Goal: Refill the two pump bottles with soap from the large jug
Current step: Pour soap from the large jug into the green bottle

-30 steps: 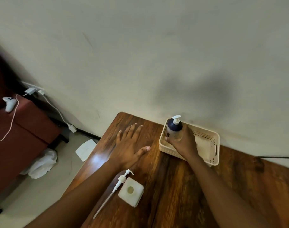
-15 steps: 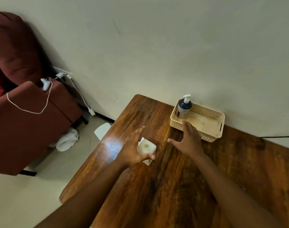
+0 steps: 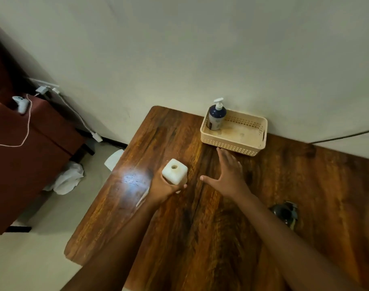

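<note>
A square white bottle (image 3: 174, 171) with its neck open and no pump fitted is held upright in my left hand (image 3: 162, 186) over the wooden table (image 3: 200, 227). To its right my right hand (image 3: 228, 176) hovers flat with fingers spread, holding nothing. A pump bottle (image 3: 216, 115) with a dark blue top and white pump stands in the left back corner of a cream plastic basket (image 3: 234, 143) by the wall. A thin pale streak (image 3: 142, 200) beside my left wrist may be the loose pump's tube. No large jug shows.
The table's left edge drops to a pale floor with a white cloth (image 3: 67, 179) and a paper (image 3: 114, 159). A dark red armchair (image 3: 26, 156) holds a white controller (image 3: 21, 103) on a cable. A dark round fitting (image 3: 285, 213) sits in the table at the right.
My right hand let go of the blue-topped pump bottle, leaving it in the basket, and drew back. My left hand picked up the square white bottle and holds it upright.
</note>
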